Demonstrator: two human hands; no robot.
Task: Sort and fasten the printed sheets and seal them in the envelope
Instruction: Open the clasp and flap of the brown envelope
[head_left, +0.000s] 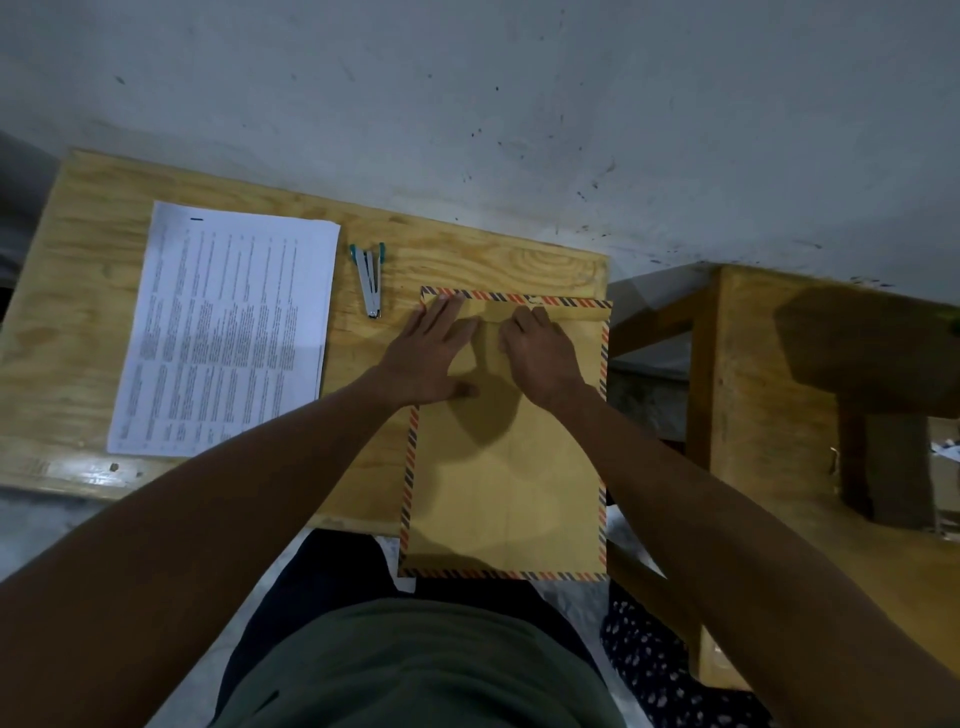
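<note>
We press our left hand flat and our right hand, fingers bent, on the envelope flap at its far end. Thin, pliable paper: best held by its edges. Left of it lie stapler and printed sheets.

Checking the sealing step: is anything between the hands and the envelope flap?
Nothing visible. The left hand and right hand both press directly on the envelope near its folded top edge. The stapler and sheets lie off to the left.
</note>
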